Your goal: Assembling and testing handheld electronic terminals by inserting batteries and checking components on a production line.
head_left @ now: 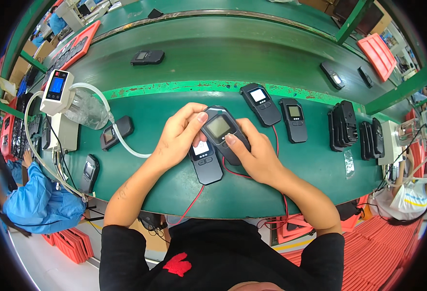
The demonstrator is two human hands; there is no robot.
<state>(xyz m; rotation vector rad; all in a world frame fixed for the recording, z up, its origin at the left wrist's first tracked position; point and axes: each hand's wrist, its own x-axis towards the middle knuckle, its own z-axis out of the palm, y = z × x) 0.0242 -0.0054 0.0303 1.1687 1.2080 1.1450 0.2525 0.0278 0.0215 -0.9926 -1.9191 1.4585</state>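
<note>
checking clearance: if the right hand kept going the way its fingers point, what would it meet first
Beyond the handheld device it grips, the right hand points up-left toward the left hand, probably met first; depth is unclear.

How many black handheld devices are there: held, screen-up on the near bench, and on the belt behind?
Held device: 1
Screen-up devices on near bench: 5
Belt devices on belt: 3
Total: 9
</note>
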